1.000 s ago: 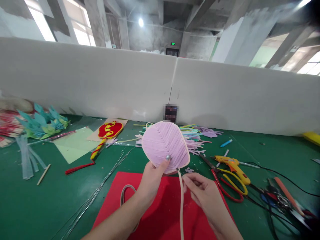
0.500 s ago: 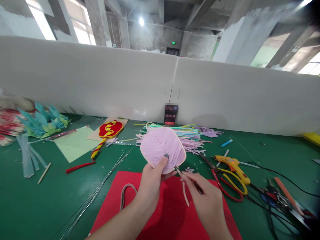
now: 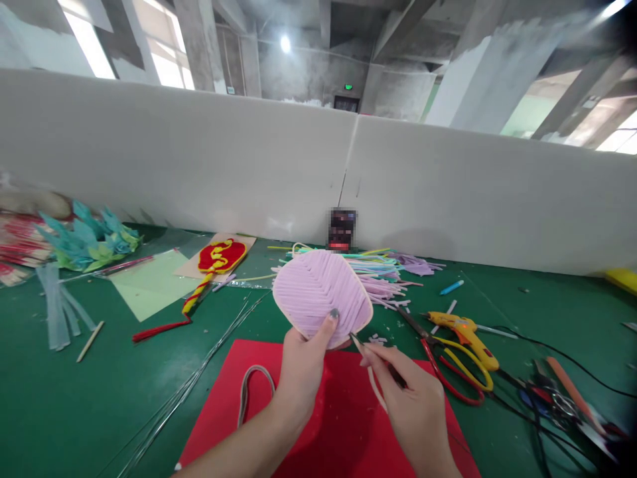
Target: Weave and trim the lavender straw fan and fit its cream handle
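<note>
A lilac fan-shaped panel (image 3: 318,292) of slanting pipe cleaners, with a cream edging, is held up over a red sheet (image 3: 343,425). My left hand (image 3: 306,362) grips its lower part, thumb on the front and fingers behind. At the panel's lower right edge, my right hand (image 3: 411,392) is closed on thin dark tweezers (image 3: 354,338), mostly covered by the fingers. Their tips meet the edging. A cream pipe cleaner (image 3: 377,392) hangs down beside the right fingers; where it joins the edge is partly hidden.
Behind the panel lies a heap of pastel pipe cleaners (image 3: 385,265). Scissors (image 3: 455,365), a yellow glue gun (image 3: 465,335) and its dark cable are on the right. Thin wires (image 3: 199,378) stretch along the left. Farther left is a red-and-yellow fan (image 3: 222,255) with a tassel.
The panel has turned slightly and shifted a little left in my left hand. The cream pipe cleaner's loose end now lies closer to my right hand, partly behind it.
</note>
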Motion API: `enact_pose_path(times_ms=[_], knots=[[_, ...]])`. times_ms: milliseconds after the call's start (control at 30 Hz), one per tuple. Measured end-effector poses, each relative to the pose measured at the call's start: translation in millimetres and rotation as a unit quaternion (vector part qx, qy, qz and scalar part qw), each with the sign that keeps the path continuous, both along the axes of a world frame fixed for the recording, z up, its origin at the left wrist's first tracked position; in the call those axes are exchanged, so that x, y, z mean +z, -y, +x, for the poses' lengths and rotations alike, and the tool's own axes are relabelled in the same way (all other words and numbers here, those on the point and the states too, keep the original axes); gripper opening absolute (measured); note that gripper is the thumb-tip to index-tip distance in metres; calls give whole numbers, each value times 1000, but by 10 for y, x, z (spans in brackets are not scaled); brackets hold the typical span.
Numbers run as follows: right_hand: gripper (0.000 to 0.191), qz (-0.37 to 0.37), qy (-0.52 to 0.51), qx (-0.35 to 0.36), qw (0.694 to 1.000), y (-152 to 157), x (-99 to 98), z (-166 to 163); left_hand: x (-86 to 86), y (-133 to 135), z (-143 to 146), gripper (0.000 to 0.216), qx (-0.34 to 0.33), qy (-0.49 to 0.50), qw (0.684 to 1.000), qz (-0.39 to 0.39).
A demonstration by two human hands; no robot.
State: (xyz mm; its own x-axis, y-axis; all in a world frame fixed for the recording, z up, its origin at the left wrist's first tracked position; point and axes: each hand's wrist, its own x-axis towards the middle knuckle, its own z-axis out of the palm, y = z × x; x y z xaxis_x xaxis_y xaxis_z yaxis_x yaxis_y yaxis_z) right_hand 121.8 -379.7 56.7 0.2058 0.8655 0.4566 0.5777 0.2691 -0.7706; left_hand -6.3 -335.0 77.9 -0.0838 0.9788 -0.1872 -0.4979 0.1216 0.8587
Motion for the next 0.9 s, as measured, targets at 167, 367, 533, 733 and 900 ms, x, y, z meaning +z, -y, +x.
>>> enact_pose_path(times_ms=[167, 367, 533, 733, 900], knots=[[20, -131, -94, 21, 987, 2, 66, -19, -22, -11, 1, 35, 26, -78, 996, 45], [25, -227, -241, 84, 940, -44, 70, 31, -64, -48, -11, 38, -6, -69, 995, 64], [33, -265, -326, 132, 898, -70, 75, 59, -68, -70, -26, 41, -74, -30, 995, 68], [28, -207, -245, 107, 941, -66, 71, 59, -37, -53, -19, 36, -33, -52, 996, 57], [17, -53, -78, 19, 995, -1, 101, 63, 3, -96, -31, 48, -133, 8, 987, 89]])
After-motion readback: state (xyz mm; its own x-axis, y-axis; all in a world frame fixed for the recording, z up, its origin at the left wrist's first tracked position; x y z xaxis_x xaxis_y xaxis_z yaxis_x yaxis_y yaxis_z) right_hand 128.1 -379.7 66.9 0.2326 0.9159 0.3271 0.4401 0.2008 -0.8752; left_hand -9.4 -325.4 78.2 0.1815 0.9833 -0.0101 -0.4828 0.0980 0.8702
